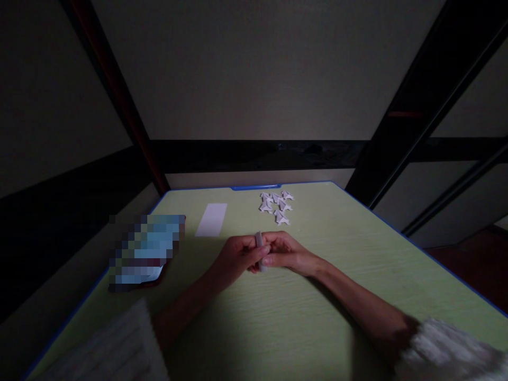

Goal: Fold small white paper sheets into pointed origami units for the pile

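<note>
Pointing lengthwise forward, slightly left, white paper (259, 241) sits between hands (240, 253).

Around the paper sheet (211, 219) on the table (381, 259)
Left of it lies a pixelated object (154, 246); right, paper figures (281, 217); before it, rightward, a paper strip (259, 239) between left hand (237, 254) and right hand (292, 255).

The folded strip (259, 239) is dull paper. The sheet (211, 219) is paper too, smooth and matt, and the origami figures (281, 217) are paper with sharp creases. The tabletop (337, 238) looks like wood (thin wavy lines run over it), and its rim (256, 187) looks like smooth plastic. The right sleeve (444, 353) is fluffy cloth. The dark band (222, 156) is shiny, the back panel (257, 74) dull.
</note>
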Available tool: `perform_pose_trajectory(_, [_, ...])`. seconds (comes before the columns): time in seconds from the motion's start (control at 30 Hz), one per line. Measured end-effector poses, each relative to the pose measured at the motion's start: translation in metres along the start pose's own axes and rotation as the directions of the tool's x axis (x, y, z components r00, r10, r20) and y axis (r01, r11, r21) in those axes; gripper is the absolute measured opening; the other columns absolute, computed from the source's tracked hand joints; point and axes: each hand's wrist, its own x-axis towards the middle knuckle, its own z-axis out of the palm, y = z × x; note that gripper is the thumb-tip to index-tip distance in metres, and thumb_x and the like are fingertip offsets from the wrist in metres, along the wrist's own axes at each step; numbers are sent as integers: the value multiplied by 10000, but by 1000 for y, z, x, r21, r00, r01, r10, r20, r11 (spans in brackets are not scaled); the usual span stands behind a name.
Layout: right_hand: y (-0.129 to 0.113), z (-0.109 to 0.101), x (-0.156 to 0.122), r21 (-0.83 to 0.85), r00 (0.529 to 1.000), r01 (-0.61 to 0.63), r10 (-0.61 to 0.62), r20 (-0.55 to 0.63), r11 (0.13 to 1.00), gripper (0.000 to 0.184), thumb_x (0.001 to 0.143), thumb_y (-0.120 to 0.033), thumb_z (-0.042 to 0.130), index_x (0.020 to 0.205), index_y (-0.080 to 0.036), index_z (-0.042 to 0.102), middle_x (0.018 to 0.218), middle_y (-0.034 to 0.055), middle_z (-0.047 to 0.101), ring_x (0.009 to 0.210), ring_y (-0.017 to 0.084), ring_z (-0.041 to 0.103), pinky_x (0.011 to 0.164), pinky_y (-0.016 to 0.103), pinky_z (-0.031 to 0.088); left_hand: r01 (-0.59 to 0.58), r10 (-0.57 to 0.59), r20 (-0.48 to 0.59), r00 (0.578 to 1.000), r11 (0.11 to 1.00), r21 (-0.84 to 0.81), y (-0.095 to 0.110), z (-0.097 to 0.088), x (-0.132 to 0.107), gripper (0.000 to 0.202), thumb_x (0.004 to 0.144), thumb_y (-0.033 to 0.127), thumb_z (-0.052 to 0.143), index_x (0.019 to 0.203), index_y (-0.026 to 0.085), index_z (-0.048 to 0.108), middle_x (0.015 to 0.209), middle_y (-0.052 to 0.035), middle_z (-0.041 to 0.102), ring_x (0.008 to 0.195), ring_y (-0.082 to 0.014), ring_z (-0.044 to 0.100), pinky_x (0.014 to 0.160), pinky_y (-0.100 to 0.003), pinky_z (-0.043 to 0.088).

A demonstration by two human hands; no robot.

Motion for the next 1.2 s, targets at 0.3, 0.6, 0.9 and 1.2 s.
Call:
perform_pose_trajectory(0.3, [3,-2,0,32,1000,-14,14,5,999,190,640,-225,641,671,-117,487,645,16,585,636,113,553,633,278,393,15,-15,-3,1000,1000,13,1,0,-2,277,620,380,533,507,130,494,417,34,489,394,-69,453,415,-185,378])
perform_pose_trajectory(0.6, [4,-4,0,30,1000,10,-11,22,999,172,666,-222,619,679,-118,483,643,19,581,639,120,550,627,287,388,31,-31,6,1000,999,21,-1,-1,-1,284,614,397,521,512,134,498,417,24,508,384,-73,460,413,-193,382])
perform_pose_trajectory(0.9, [3,-4,-1,24,999,3,-4,39,1000,170,683,-223,599,680,-123,462,664,32,573,661,134,549,639,300,381,20,-19,46,999,1000,-20,-4,-3,-2,277,623,389,520,537,126,510,441,21,512,396,-71,465,416,-188,387])
perform_pose_trajectory(1.2, [3,-5,-2,16,1000,-13,13,3,1000,214,651,-287,613,692,-115,493,645,34,570,626,142,539,619,304,376,24,-18,83,996,997,-67,-5,-6,-2,310,628,418,520,588,113,563,500,-17,569,432,-88,491,434,-198,403])
